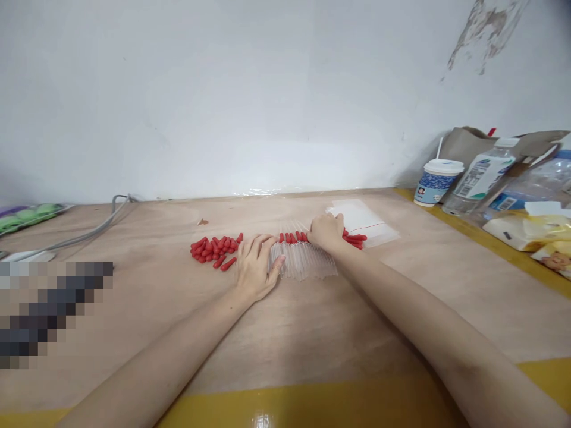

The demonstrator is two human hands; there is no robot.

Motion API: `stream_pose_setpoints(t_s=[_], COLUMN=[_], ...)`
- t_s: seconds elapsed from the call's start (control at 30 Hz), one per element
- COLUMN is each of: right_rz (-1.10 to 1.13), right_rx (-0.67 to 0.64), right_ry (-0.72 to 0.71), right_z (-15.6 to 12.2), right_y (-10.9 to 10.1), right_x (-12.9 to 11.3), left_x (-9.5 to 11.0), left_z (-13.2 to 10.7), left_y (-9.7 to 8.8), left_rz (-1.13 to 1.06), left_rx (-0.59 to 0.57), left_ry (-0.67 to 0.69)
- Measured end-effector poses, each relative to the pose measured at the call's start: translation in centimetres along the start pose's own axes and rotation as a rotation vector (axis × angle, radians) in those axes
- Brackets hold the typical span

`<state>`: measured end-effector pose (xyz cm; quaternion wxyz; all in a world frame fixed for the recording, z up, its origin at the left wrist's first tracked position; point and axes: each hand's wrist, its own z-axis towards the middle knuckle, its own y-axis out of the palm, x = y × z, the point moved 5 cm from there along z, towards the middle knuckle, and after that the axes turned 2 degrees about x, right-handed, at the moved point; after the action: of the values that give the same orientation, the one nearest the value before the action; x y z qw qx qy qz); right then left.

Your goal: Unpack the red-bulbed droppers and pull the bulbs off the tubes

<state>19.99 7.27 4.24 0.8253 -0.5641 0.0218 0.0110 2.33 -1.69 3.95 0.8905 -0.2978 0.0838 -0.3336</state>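
Note:
A row of thin clear tubes (297, 261) lies side by side on the table, several with red rubber bulbs (292, 238) at their far ends. My left hand (256, 264) rests at the left end of the row, palm down, fingers stretched out and thumb apart. At the right part of the row, my right hand (327, 232) is closed with its fingers curled down by the bulbs; what is in them is hidden. A pile of loose red bulbs (212, 249) lies left of my left hand. More red bulbs (357, 239) stick out right of my right hand.
Behind my right hand lies a clear plastic bag (368, 223) with a red line. A paper cup (437, 181), a plastic bottle (484, 175) and food packets (517, 229) stand at the right. A grey cable (96, 229) runs at the left. The wall (200, 107) bounds the back.

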Motion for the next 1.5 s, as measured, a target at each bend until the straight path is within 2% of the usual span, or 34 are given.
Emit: stream_pose_setpoints(t_s=[0.07,0.17,0.27,0.33,0.4,0.53,0.63,0.8,1.2,1.5], right_rz=[0.007,0.075,0.181,0.223,0.271,0.367,0.388,0.387,0.359,0.271], right_rx=[0.039,0.203,0.379,0.424,0.473,0.562,0.543,0.499,0.534,0.680], right_ry=[-0.004,-0.083,-0.316,-0.487,-0.590,-0.633,-0.681,-0.711,-0.835,-0.865], right_z=[-0.4,-1.9,-4.7,-6.8,-8.7,-11.1,-11.7,-11.5,-11.8,-12.2], right_y=[-0.3,-1.6,-3.0,-3.5,-3.8,-4.1,-3.8,-3.4,-3.3,-3.5], right_x=[-0.1,0.1,0.4,0.7,1.1,1.2,0.3,-0.8,-0.6,-0.1], left_x=[-0.1,-0.1,0.5,1.0,1.7,3.1,3.6,3.7,3.8,3.2], left_z=[0.0,-0.1,0.0,0.0,0.0,-0.3,-0.5,-0.6,-0.8,-1.0], left_y=[0.2,0.3,0.3,0.2,0.2,0.0,-0.1,-0.1,0.0,0.1], left_rz=[-0.009,0.005,0.048,0.067,0.061,0.020,0.005,-0.023,-0.159,-0.277], left_rx=[-0.018,-0.037,-0.042,-0.048,-0.074,-0.101,-0.056,-0.009,-0.117,-0.166], left_ry=[-0.001,0.038,0.139,0.211,0.292,0.445,0.494,0.479,0.478,0.401])
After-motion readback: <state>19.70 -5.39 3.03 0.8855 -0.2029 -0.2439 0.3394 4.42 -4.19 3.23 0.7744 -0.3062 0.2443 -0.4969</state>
